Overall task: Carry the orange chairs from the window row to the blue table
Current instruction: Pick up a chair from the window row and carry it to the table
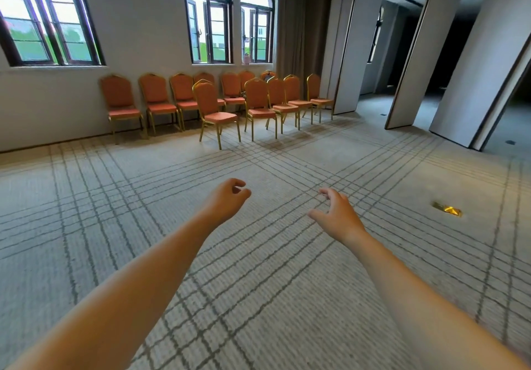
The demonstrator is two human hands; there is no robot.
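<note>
Several orange chairs with gold frames stand below the windows at the far wall. One row lines the wall, starting with the leftmost chair (120, 102). A second row stands in front of it, and its nearest chair (214, 109) sits a little forward on the carpet. Both my arms reach out over the carpet, well short of the chairs. My left hand (228, 200) is loosely curled and holds nothing. My right hand (337, 214) has its fingers spread and is empty. No blue table is in view.
Tall folding partition panels (349, 45) stand to the right of the chairs, with dark openings behind them. A brass floor socket (448, 209) sits in the carpet at right. Patterned carpet (258, 162) stretches between me and the chairs.
</note>
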